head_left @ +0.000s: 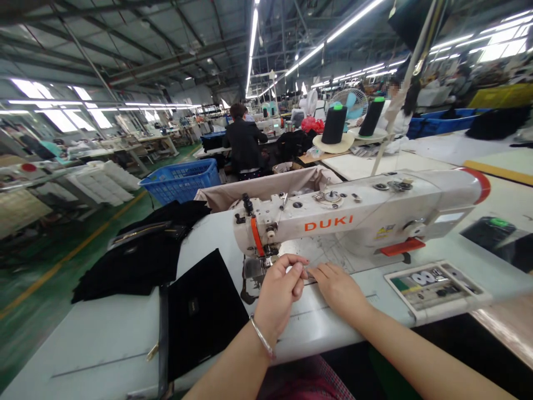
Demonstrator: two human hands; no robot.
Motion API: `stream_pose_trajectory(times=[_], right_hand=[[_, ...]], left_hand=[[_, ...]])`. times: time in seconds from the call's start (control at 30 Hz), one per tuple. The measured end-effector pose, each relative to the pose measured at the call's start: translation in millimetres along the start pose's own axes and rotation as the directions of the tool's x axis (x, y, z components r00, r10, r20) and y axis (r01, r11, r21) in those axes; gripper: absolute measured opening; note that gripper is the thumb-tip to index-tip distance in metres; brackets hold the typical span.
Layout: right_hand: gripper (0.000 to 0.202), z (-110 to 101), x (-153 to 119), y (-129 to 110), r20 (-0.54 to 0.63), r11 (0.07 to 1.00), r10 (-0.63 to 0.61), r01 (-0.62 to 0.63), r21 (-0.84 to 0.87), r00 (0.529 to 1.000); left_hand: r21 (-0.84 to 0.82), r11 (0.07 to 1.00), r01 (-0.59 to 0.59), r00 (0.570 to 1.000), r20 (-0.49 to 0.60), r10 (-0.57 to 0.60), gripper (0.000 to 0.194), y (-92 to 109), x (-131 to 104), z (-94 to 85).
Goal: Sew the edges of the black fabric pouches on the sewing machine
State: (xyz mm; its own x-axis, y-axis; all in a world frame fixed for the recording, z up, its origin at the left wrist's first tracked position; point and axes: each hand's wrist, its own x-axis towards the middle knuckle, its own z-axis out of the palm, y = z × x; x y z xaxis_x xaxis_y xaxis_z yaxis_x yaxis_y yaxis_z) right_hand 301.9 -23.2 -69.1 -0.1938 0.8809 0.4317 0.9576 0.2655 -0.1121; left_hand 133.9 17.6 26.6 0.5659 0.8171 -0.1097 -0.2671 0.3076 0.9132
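Observation:
In front of the needle area of a white sewing machine (328,219), my left hand (283,289) is raised, its thumb and fingers pinched together on something too small to make out. My right hand (339,289) is beside it with its fingers curled and their tips close to the left fingertips; what they hold, if anything, is hidden. A black fabric piece (204,311) with a small label and a zipper along its left edge lies on the table (104,339) to the left of my hands.
Black fabric pieces (137,255) are piled at the table's left edge. A blue basket (183,180) and a beige cloth bin (266,186) stand behind. Black thread cones (334,125) are beyond the machine. A person in black (245,139) sits farther off.

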Motion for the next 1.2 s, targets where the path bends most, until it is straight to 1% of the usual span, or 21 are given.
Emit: stream_pose_trajectory(times=[0.07,0.1,0.17,0.23,0.33,0.4,0.43,0.47,0.53,0.6,0.67,0.73,0.77,0.87,0.93,1.0,1.1,1.2], right_hand=[[0.019,-8,-6,2,-0.003,0.999,0.050,-0.050,-0.011,0.999],[0.018,-16,-10,3,-0.006,0.997,0.072,-0.072,-0.014,0.997],[0.019,-38,-17,3,-0.017,0.995,0.097,-0.097,-0.014,0.995],[0.031,-65,-19,6,-0.054,0.996,0.082,-0.084,-0.034,0.995],[0.044,-100,-11,13,-0.159,0.984,0.019,-0.046,-0.173,0.987],[0.045,-112,-1,19,-0.161,0.974,-0.007,-0.030,-0.224,0.987],[0.044,-114,3,22,-0.145,0.975,-0.013,-0.020,-0.223,0.989],[0.043,-113,7,24,-0.125,0.978,-0.013,-0.014,-0.210,0.992],[0.040,-103,12,28,-0.095,0.984,0.012,-0.029,-0.176,0.995],[0.033,-84,12,32,-0.074,0.987,0.066,-0.076,-0.142,0.995],[0.029,-61,8,38,-0.055,0.988,0.106,-0.111,-0.104,0.993],[0.029,-38,3,45,-0.044,0.991,0.118,-0.121,-0.064,0.992],[0.029,-29,0,48,-0.049,0.991,0.122,-0.124,-0.049,0.991],[0.030,-11,-7,49,-0.087,0.989,0.146,-0.146,0.001,0.985],[0.030,-7,-10,38,-0.104,0.989,0.142,-0.137,0.051,0.984],[0.029,-7,-12,20,-0.096,0.988,0.102,-0.090,0.123,0.990],[0.031,-5,-9,-10,-0.071,0.969,0.011,0.007,0.245,0.997],[0.034,1,-1,-30,-0.061,0.937,-0.037,0.056,0.346,0.997]], left_hand=[[0.014,1.000,-0.004,1.000,-0.001,0.004,0.026,0,1,-0.8],[0.024,1.000,-0.003,1.000,-0.008,0.003,0.025,0,1,-1.4],[0.037,0.999,-0.001,1.000,-0.018,0.002,0.024,-1,0,-2.8],[0.036,0.999,-0.002,1.000,-0.011,0.003,0.022,-2,0,-3.6],[0.026,1.000,-0.007,1.000,0.004,0.006,0.018,-2,-1,-2.6],[0.023,1.000,-0.005,1.000,0.008,0.005,0.017,-2,-1,-0.8],[0.021,1.000,-0.004,1.000,0.009,0.003,0.017,-2,-2,0.1],[0.021,1.000,-0.003,1.000,0.010,0.003,0.017,-2,-2,0.7],[0.029,1.000,-0.010,1.000,0.010,0.009,0.017,-4,-3,0.2],[0.080,0.997,-0.019,1.000,0.000,0.019,0.015,-8,-6,-3.4],[0.197,0.980,-0.015,1.000,0.003,0.015,0.015,-16,-9,-9.8],[0.308,0.952,0.000,1.000,0.018,-0.006,0.019,-28,-12,-17.9],[0.338,0.941,0.007,1.000,0.024,-0.016,0.020,-34,-12,-22.0],[0.401,0.914,0.058,0.998,-0.021,-0.054,0.020,-48,-9,-32.9],[0.467,0.879,0.101,0.995,-0.070,-0.077,0.014,-52,-4,-39.0],[0.532,0.838,0.125,0.992,-0.097,-0.086,0.009,-52,2,-44.7],[0.624,0.772,0.121,0.993,-0.082,-0.089,0.014,-49,9,-52.9],[0.711,0.696,0.099,0.995,-0.056,-0.085,0.016,-48,11,-57.6]])
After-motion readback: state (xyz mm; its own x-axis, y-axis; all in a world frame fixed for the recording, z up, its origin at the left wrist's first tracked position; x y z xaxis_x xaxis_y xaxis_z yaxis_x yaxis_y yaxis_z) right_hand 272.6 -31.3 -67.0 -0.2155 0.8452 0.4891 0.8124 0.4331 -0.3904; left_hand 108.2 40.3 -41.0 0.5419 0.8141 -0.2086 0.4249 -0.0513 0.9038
